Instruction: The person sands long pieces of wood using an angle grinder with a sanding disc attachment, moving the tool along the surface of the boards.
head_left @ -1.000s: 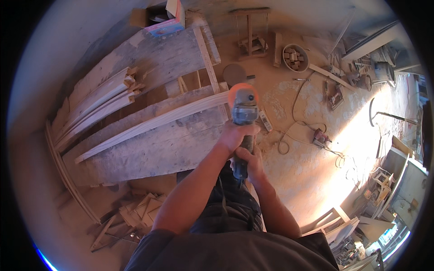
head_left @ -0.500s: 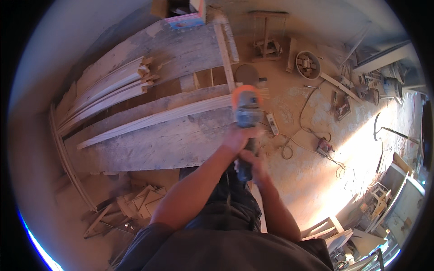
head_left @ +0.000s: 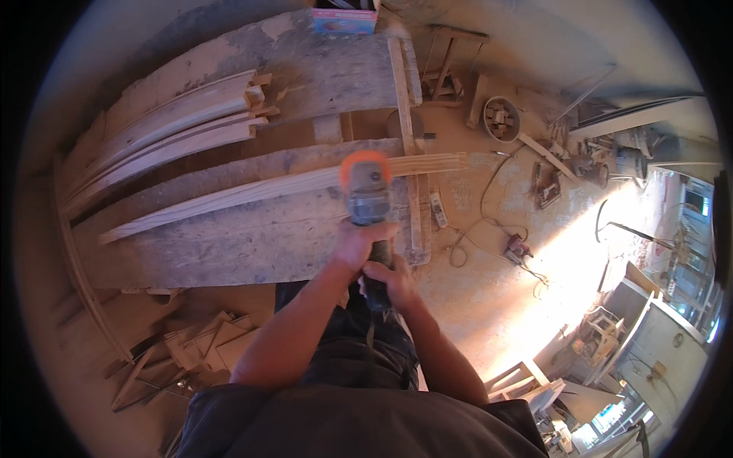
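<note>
My left hand (head_left: pixel 360 243) grips the grey body of an angle grinder (head_left: pixel 366 191) with an orange sanding disc. Just behind it, my right hand (head_left: pixel 390 278) wraps the rear handle. The disc rests on a long curved wooden strip (head_left: pixel 252 192) that lies across a worn plank workbench (head_left: pixel 229 244). The grinder sits near the strip's right part, beside a wooden batten (head_left: pixel 405 122) running front to back.
A stack of curved wooden strips (head_left: pixel 168 130) lies at the back left of the bench. Offcuts (head_left: pixel 198 347) litter the floor at the lower left. Power tools and cables (head_left: pixel 519 248), a round bucket (head_left: pixel 502 118) and a small stool (head_left: pixel 450 61) stand on the dusty floor to the right.
The view has shifted, so bench and strips sit lower in the picture. The grinder has stayed on the right part of the strip, with both hands still on it.
</note>
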Action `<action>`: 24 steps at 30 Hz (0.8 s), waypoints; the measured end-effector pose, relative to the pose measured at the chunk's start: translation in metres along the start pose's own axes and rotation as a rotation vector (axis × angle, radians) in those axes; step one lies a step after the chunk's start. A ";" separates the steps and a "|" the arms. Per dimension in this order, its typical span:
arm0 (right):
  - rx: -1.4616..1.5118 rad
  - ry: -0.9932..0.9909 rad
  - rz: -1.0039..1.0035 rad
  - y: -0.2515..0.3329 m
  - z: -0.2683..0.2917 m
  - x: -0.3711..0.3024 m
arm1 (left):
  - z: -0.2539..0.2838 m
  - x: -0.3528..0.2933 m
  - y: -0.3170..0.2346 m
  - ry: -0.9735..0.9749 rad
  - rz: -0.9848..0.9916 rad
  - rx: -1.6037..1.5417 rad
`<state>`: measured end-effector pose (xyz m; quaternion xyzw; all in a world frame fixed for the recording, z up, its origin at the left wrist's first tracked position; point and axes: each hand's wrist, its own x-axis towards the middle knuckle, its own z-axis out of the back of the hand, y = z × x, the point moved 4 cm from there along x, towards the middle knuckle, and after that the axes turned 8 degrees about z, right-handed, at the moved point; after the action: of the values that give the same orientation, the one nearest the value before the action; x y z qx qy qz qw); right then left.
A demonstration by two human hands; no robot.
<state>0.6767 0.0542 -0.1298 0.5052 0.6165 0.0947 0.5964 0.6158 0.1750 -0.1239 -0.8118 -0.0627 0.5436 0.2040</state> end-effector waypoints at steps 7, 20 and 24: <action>-0.126 0.208 -0.084 -0.042 -0.141 0.020 | 0.167 -0.028 -0.005 -0.095 -0.120 -0.090; -0.199 0.338 -0.064 -0.060 -0.271 0.042 | 0.289 -0.073 -0.028 -0.067 -0.117 -0.441; -0.187 0.231 -0.116 -0.037 -0.196 0.025 | 0.219 -0.047 -0.012 0.053 -0.084 -0.275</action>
<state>0.5003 0.1503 -0.1195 0.3969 0.6976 0.1748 0.5704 0.4000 0.2280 -0.1503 -0.8427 -0.1649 0.4994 0.1151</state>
